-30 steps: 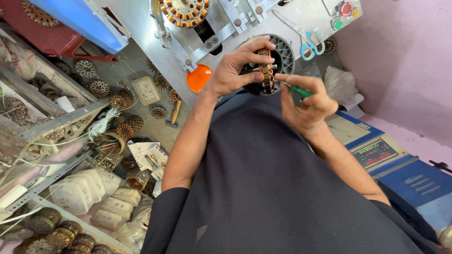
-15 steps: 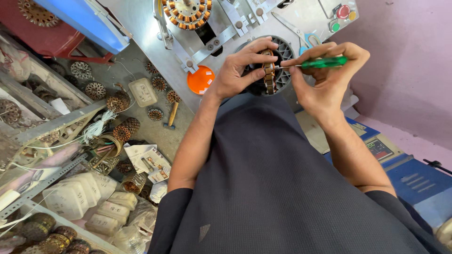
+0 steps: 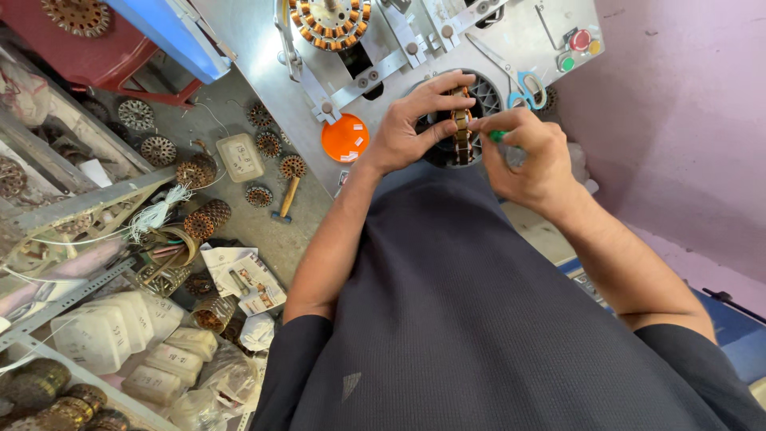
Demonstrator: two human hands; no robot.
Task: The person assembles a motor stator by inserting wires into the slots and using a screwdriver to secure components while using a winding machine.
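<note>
A: Taking the wound stator core as the fixed point, what lay nearest the camera?

B: The person's dark grey shirt, below the core and filling the lower frame. Both bare forearms rose from it toward the core.

A: And the hands?

B: The left hand was just left of the core, fingers curled over it, thumb and fingertips pinching its narrow stacked body from the side and top. The right hand was just right of it, fingers pressed together in a fist around a green-handled tool, whose tip pointed at the core. I couldn't tell whether the tip touched it.

A: Where did the core itself sit?

B: Held upright between both hands, in front of a dark round fixture on the metal work table.

A: Anything beside that?

B: An orange disc lay left of the core on the table's edge. Blue-handled scissors lay just above and right. Further above and left stood a copper-wound stator; red and green buttons were up to the right.

A: And off the table?

B: Well left of the core, on the floor, lay loose round cores, a small hammer and pale plastic jugs.
</note>
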